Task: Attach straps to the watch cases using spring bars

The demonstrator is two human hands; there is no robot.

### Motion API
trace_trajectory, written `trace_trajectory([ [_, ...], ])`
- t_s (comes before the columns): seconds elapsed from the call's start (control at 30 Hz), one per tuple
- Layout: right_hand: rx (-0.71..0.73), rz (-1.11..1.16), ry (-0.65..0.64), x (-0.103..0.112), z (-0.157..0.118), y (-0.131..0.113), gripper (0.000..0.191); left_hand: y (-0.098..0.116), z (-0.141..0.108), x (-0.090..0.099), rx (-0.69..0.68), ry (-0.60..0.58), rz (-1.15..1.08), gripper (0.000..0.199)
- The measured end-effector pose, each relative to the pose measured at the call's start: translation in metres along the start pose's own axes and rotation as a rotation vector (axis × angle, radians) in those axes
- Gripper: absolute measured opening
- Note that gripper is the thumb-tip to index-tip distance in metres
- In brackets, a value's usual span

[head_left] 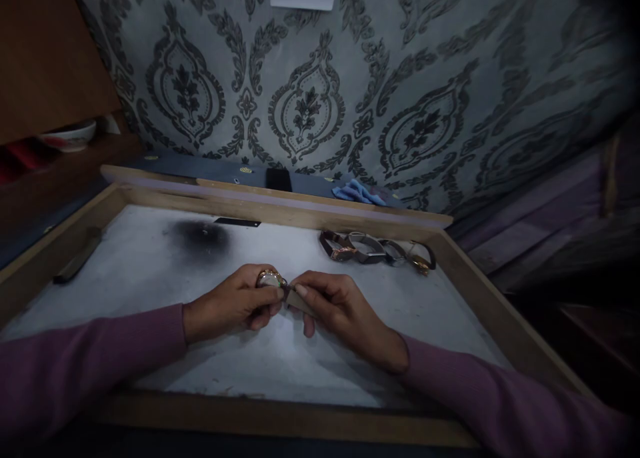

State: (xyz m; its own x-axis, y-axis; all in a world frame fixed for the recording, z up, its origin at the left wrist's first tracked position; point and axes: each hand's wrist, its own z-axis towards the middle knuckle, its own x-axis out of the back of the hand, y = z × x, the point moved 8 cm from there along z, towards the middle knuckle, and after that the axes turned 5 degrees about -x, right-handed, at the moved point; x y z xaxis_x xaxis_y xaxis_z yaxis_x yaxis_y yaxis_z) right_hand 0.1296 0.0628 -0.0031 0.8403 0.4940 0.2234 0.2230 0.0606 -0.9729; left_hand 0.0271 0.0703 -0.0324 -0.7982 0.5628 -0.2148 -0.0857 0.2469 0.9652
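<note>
My left hand (237,303) is closed round a round, shiny watch case (271,279), with its face turned up. A dark strap end comes off the case's right side, between both hands. My right hand (335,308) pinches a flat grey-brown strap (299,302) between thumb and fingers, close beside the watch case. Whether the strap is joined to the case cannot be made out. Both hands are above the white surface of a wooden-framed tray (400,225).
Several watches (367,248) lie at the tray's back right. A dark strip (237,223) lies at the back, another long strip (79,258) at the left. Behind the frame are a black phone-like object (279,179) and a blue cloth (359,192). A bowl (73,137) stands on a shelf at left.
</note>
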Motion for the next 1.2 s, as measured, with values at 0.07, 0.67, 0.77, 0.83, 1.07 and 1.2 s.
trace_trajectory([
  [0.07, 0.006, -0.001, 0.003, 0.0, 0.0, -0.001, 0.024, 0.0, 0.0, 0.0, -0.006, -0.002, -0.002, 0.021],
  [0.67, 0.072, -0.133, 0.044, 0.0, -0.002, -0.008, 0.025, -0.004, 0.001, 0.002, -0.034, -0.019, -0.061, 0.025],
  [0.77, 0.098, -0.227, 0.062, 0.0, -0.004, -0.014, 0.025, -0.003, 0.001, 0.002, -0.049, -0.026, -0.059, 0.027],
  [0.83, 0.109, -0.285, 0.076, 0.001, -0.005, -0.017, 0.025, -0.003, 0.001, 0.002, -0.045, -0.033, -0.054, 0.028],
  [1.07, 0.11, -0.349, 0.089, 0.001, -0.005, -0.015, 0.026, -0.004, 0.001, 0.001, -0.002, -0.007, -0.045, 0.025],
  [1.2, 0.114, -0.35, 0.088, 0.001, -0.005, -0.013, 0.026, -0.004, 0.001, 0.0, 0.012, 0.012, -0.04, 0.021],
])
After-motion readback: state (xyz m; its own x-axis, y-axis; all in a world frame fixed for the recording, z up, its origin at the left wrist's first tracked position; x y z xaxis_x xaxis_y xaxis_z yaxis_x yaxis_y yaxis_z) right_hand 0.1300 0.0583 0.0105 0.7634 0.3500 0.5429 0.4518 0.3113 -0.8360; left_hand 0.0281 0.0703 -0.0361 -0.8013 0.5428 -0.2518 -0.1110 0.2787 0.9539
